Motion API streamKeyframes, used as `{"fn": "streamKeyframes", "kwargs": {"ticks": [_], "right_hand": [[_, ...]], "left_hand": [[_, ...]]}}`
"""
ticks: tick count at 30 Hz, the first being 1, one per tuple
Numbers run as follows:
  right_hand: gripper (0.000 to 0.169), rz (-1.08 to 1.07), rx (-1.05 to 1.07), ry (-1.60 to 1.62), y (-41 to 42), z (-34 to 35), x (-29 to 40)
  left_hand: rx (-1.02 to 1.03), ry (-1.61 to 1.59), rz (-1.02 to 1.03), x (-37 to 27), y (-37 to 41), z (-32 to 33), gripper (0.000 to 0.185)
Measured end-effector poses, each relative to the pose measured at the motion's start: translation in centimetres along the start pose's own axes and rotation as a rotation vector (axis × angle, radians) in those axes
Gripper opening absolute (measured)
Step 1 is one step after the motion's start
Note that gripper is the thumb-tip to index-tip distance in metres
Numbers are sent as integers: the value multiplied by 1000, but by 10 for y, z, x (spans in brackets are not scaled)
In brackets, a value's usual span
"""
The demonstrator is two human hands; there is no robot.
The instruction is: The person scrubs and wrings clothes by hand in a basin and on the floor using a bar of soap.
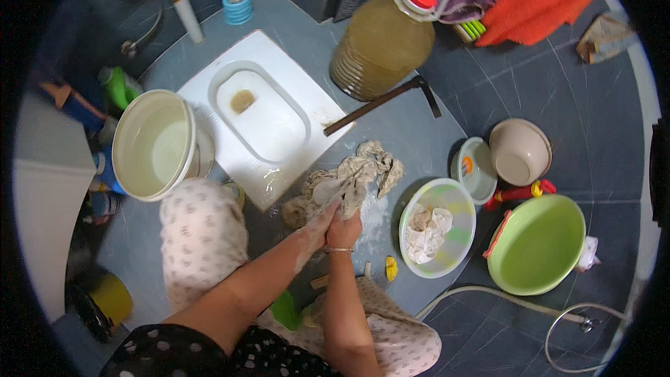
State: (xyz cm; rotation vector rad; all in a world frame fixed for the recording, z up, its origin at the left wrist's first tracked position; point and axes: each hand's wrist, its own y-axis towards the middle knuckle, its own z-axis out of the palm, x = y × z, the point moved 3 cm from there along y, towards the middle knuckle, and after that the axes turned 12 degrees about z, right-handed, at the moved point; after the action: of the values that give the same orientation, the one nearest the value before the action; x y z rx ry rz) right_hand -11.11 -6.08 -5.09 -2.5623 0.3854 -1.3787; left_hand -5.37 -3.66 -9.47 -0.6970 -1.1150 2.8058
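Note:
Both my hands are close together over a wet, light patterned cloth [355,173] on the grey floor. My left hand [320,222], coated with whitish suds, closes on the cloth's gathered near end. Beside it on the right, my right hand [344,228], with a bracelet at the wrist, grips the same bunched part. The far end of the cloth lies crumpled beyond them, near a corner of the white squat toilet [314,110]. Suds spread over the floor [374,220] just right of my hands. Parts of my fingers are hidden by the cloth.
A bucket of water [152,146] stands left. At right are a basin holding white cloth [438,272], a green basin [539,246], a small grey basin [479,170] and a beige bucket [521,152]. Beyond are a large capped bottle [382,47] and a brown angled bar [374,104]. A hose [487,290] lies right.

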Motion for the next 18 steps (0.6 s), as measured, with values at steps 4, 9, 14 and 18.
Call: {"fn": "streamKeyframes", "kwargs": {"ticks": [4,9,14,18], "right_hand": [[43,-64,68,-144,-46,-36,87],[46,-222,183,-240,-84,-34,94],[37,-28,-53,-142,-17,-37,50],[45,55,-108,143,36,-50,5]], "left_hand": [[143,-210,41,17,17,17,39],[209,-61,89,39,29,-8,38],[311,274,244,55,31,-22,36],[80,232,59,23,-7,32,33]]}}
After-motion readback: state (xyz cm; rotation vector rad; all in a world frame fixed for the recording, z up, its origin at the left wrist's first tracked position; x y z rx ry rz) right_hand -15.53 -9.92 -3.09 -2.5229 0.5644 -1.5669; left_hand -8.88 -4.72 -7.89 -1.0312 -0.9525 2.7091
